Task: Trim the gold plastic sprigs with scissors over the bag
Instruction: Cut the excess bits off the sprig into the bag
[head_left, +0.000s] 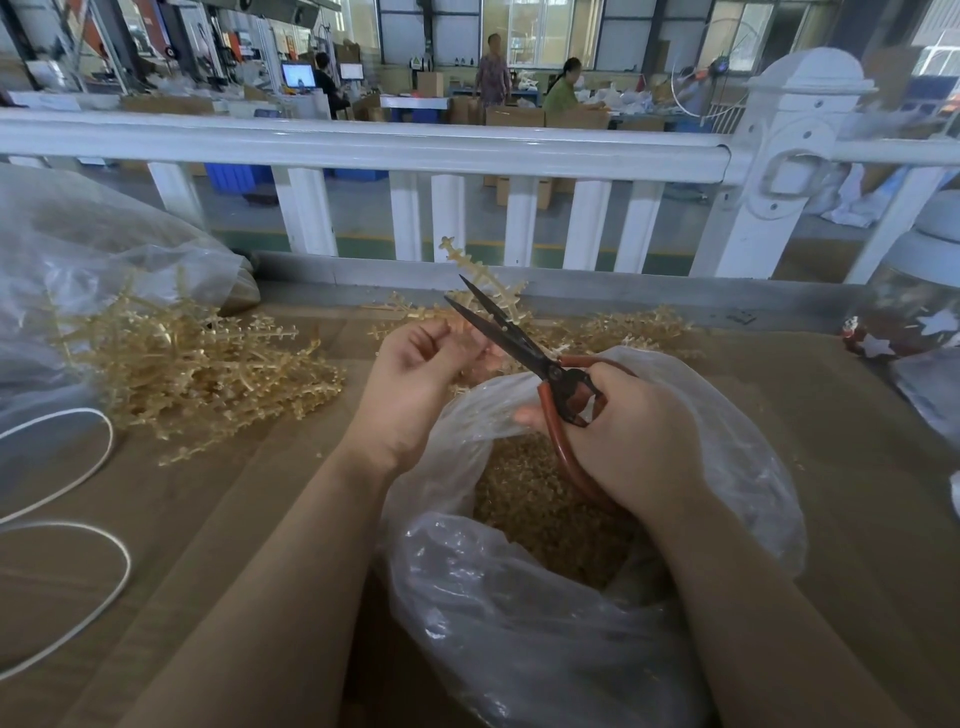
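Gold bits fill the clear bag. Above it, the left hand pinches a gold sprig, and the right hand grips scissors, blades apart.

Two bare forearms, left hand and right hand, no sleeves, rings or gloves.

One view only — worn on the head, looking forward and down across a brown cardboard-covered table. Very near to both bare forearms, which enter from the bottom edge and reach toward the middle. Wide-angle, so straight lines bend — seen in the white plastic fence rail curving across the upper part. Beyond the rail, far away, a workshop hall with cardboard boxes. No second view to share anything with.
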